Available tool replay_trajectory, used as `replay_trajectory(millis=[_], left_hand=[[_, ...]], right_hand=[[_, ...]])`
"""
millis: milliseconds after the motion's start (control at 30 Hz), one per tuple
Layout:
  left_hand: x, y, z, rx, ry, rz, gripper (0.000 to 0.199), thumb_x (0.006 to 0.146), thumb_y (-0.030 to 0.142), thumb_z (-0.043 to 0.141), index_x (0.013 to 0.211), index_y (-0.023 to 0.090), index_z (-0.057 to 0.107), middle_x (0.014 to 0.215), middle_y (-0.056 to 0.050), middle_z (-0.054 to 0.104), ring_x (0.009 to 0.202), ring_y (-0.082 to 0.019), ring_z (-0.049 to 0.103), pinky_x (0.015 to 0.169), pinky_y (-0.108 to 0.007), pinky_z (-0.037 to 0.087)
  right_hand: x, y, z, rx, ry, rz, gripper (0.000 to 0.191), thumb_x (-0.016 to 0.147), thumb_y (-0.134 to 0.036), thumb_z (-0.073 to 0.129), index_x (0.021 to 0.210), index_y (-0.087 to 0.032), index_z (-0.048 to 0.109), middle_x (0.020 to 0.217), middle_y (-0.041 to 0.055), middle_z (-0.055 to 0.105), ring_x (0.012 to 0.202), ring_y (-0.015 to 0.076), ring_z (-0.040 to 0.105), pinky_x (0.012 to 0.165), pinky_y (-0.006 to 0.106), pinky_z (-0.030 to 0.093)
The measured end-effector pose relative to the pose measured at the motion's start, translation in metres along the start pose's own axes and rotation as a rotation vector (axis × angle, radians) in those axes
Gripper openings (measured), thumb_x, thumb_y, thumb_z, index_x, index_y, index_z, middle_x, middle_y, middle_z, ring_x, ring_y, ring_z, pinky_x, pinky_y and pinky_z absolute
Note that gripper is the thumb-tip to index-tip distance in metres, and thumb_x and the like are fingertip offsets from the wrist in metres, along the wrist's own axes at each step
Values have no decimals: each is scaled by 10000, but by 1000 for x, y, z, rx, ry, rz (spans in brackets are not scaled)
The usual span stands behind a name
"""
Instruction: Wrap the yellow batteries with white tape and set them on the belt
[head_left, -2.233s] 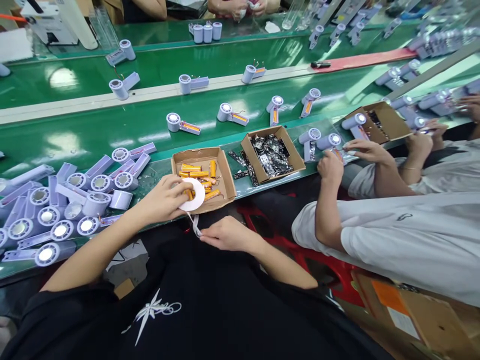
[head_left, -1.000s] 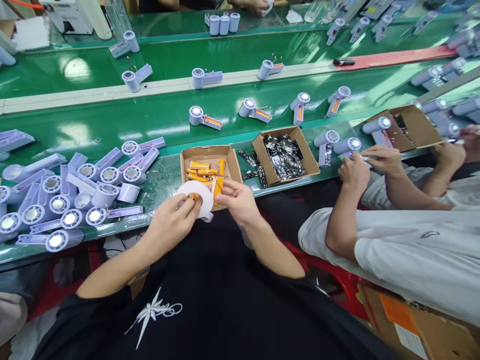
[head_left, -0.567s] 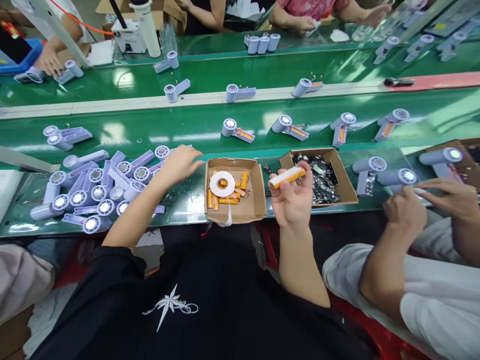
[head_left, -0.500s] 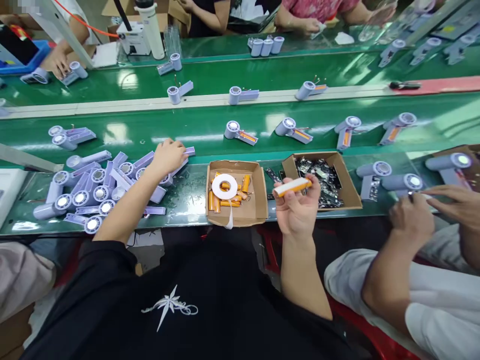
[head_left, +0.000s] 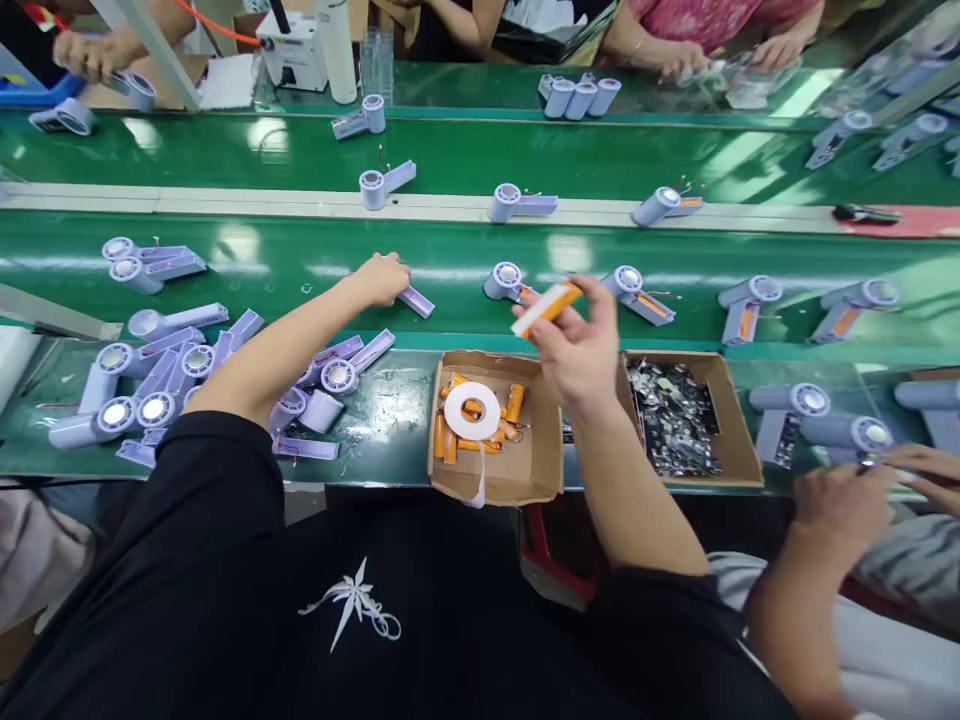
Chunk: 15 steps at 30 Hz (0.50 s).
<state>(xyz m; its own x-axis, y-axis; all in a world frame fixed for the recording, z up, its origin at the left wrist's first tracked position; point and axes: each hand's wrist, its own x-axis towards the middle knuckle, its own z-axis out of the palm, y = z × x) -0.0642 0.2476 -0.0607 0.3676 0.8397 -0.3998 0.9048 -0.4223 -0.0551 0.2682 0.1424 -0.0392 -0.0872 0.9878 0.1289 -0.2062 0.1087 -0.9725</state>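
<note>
My left hand [head_left: 384, 278] reaches over the green belt, its fingers closed on a lavender plastic housing. The open-faced handle [head_left: 417, 301] of that housing sticks out to the right, while its round head is hidden under the hand. My right hand [head_left: 581, 345] is raised above the boxes, pinching an orange battery [head_left: 547, 308] with a white strip along its top. Below, a cardboard box [head_left: 536, 470] holds several orange batteries [head_left: 514, 402] and a roll of white tape [head_left: 472, 410] with a loose tail over the front edge.
Lavender housings [head_left: 157, 408] lie piled at left. More rest on the green belt [head_left: 300, 270], some with orange batteries in their handles. A second box [head_left: 739, 425] holds dark circuit boards. At right a co-worker's hands [head_left: 847, 505] work; other people sit across the line.
My left hand has moved forward from the pile to over the belt with a housing. My right hand has risen and gone forward, bringing the battery above the belt's near edge.
</note>
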Motion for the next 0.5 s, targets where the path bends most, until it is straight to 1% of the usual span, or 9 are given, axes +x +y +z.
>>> replay_trajectory(millis=[67,133,167,233,300,333,433,500], left_hand=[[15,-12,0,-82,-67,-13,352,804,232,714,1125,210,855,1217,-138,801,1245,-333,642,1069,-404,493],[22,-25,-2,-169,-100,2,313,823,307,732,1107,277,858,1159,-58,826,1130,-268,692,1006,-328,493],[23,-31,-2,-211,-92,11,302,842,341,730,1113,295,855,1148,-33,832,1095,-248,704,983,-308,488],[24,-37,-3,-275,-31,-8,298,887,376,705,1137,291,844,1140,-25,838,1066,-235,715,947,-294,481],[23,-36,-2,-310,52,-61,301,926,374,668,1156,268,831,1141,-42,840,1058,-238,721,917,-295,478],[23,-32,-1,-319,86,-85,301,937,365,653,1161,261,824,1147,-47,840,1059,-240,722,909,-298,477],[28,-19,5,-348,145,-123,299,936,339,641,1165,258,816,1192,-54,838,1092,-254,719,932,-321,475],[34,-11,9,-376,168,-145,300,926,339,651,1160,257,820,1206,-62,836,1120,-272,715,975,-350,472]], right_hand=[[38,20,22,-102,-161,13,623,775,-476,926,1299,-323,626,1175,41,822,1084,245,821,1005,464,677],[69,44,44,-212,-306,13,552,820,-416,864,1305,-261,651,1174,63,833,1080,246,818,1016,448,660],[82,56,55,-276,-367,10,522,846,-374,826,1318,-227,658,1178,76,836,1089,247,815,1026,437,649],[100,74,74,-437,-472,-1,484,898,-295,749,1356,-162,665,1196,108,834,1125,249,803,1047,408,619],[110,83,89,-670,-568,-15,475,955,-259,692,1413,-137,662,1213,128,829,1153,260,786,1067,395,586],[111,85,94,-814,-610,-16,479,981,-262,678,1445,-145,658,1216,132,826,1160,275,778,1071,402,573],[109,82,104,-1250,-692,9,507,1039,-310,646,1539,-230,631,1258,158,805,1162,344,755,1042,449,558],[107,80,110,-1432,-735,23,502,1074,-352,601,1569,-274,617,1299,186,782,1157,372,749,1011,469,562]])
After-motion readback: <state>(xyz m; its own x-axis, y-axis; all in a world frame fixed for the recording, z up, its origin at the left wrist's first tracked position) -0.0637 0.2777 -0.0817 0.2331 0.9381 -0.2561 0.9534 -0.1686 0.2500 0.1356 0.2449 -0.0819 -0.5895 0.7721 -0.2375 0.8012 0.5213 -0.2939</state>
